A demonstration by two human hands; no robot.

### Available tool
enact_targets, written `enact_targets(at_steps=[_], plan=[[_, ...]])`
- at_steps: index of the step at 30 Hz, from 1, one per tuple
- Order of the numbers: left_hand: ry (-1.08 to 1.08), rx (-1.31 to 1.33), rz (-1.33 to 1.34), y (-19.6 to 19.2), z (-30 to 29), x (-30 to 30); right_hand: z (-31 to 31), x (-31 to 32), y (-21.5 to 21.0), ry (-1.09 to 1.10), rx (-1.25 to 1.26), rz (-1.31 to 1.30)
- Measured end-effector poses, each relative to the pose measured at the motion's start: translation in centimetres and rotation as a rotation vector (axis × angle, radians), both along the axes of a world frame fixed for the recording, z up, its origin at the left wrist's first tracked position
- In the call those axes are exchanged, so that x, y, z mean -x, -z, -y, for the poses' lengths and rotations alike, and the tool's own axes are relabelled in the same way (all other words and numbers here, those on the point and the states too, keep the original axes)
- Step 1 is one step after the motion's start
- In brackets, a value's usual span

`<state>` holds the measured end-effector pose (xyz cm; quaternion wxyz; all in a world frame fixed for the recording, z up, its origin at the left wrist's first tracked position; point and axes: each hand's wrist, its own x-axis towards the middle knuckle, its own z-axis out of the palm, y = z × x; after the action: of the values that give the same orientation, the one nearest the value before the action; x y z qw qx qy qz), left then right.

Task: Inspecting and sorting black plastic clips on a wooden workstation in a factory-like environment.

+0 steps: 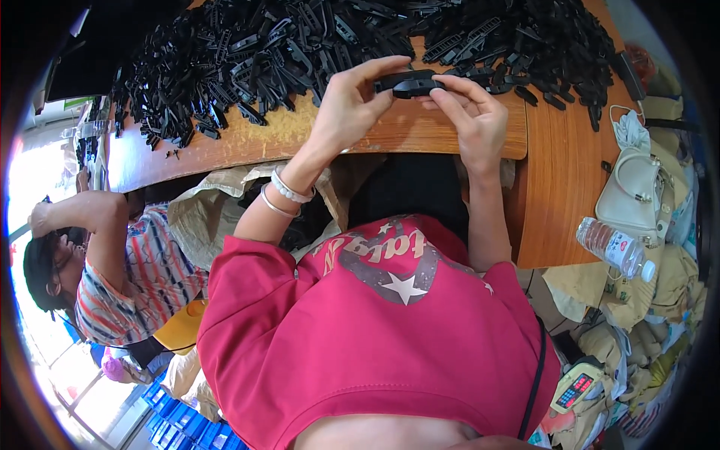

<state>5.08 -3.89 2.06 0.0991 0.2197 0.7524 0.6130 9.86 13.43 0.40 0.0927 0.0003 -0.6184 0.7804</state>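
Note:
A glossy black plastic part (411, 87), long and narrow with a rounded bulge, is held level between my two hands above the table's near edge. My left hand (346, 105), with two bracelets on its wrist, pinches the left end between thumb and fingers. At the other end, the thumb and fingers of my right hand (474, 120) are closed on the same part. Whether it is one piece or two fitted together I cannot tell. Just beyond my hands lies a big heap of similar black plastic parts (262, 56).
The wooden table (555, 187) extends along my right side. On it are a white handbag (637, 191) and a clear plastic bottle (616, 249) near the edge. A person in a striped shirt (139, 277) sits at left. Blue bins (184, 420) stand behind, and a device with red digits (577, 386) lies lower right.

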Motion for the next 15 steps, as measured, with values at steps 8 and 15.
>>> enact_targets(at_steps=[8,15], plan=[[-0.057,0.090,-0.430,-0.6,-1.0,-1.7,1.7,-1.5,-0.1,0.170,-0.091,-0.111],[0.040,0.208,-0.244,-0.4,0.0,-1.6,0.6,-0.9,0.2,0.259,-0.503,-0.316]])
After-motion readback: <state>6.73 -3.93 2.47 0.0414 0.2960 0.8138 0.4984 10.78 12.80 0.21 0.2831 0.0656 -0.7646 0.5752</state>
